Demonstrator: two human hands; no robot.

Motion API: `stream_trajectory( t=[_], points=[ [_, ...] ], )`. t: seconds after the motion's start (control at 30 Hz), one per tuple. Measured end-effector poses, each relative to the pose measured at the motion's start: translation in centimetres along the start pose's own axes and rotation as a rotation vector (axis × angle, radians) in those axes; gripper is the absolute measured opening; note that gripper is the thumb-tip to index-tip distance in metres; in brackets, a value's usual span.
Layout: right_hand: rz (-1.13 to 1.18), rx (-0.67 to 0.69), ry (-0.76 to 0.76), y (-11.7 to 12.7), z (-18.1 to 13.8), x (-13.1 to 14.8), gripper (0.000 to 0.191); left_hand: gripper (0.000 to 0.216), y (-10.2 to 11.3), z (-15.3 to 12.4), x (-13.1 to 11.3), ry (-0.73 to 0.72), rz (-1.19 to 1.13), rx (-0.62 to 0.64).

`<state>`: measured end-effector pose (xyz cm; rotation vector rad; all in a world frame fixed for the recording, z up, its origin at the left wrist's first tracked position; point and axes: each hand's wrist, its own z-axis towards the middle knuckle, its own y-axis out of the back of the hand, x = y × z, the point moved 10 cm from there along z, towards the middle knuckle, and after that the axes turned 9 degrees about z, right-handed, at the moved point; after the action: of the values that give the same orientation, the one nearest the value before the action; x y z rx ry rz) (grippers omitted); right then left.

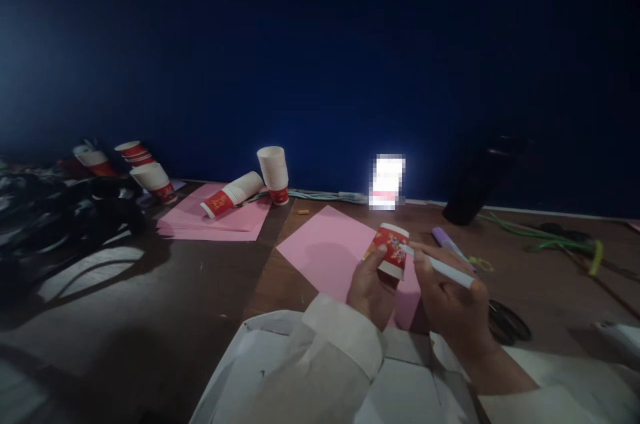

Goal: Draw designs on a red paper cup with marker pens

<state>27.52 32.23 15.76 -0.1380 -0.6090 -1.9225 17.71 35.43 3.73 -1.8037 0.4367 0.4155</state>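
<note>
In the head view, my left hand grips a red and white paper cup with a printed figure on its side. The cup is tilted above a pink sheet of paper. My right hand is closed around a white pen that looks like a marker. Its tip meets or nearly meets the cup's printed side; I cannot tell whether it touches. Beside my right hand lie a purple marker and a pair of black-handled scissors, partly hidden by the hand.
Stacked paper cups stand and lie near a pile of pink paper. A lit phone screen leans at the dark blue wall. A dark bottle, green cords and black cables flank the work area.
</note>
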Motion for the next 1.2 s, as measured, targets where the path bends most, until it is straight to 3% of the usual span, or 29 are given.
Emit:
stream_trajectory(
  t=[1.2],
  points=[
    [-0.015, -0.001, 0.008, 0.04, -0.15, 0.14, 0.014, 0.023, -0.07, 0.15, -0.12, -0.034, 0.004, 0.030]
  ],
)
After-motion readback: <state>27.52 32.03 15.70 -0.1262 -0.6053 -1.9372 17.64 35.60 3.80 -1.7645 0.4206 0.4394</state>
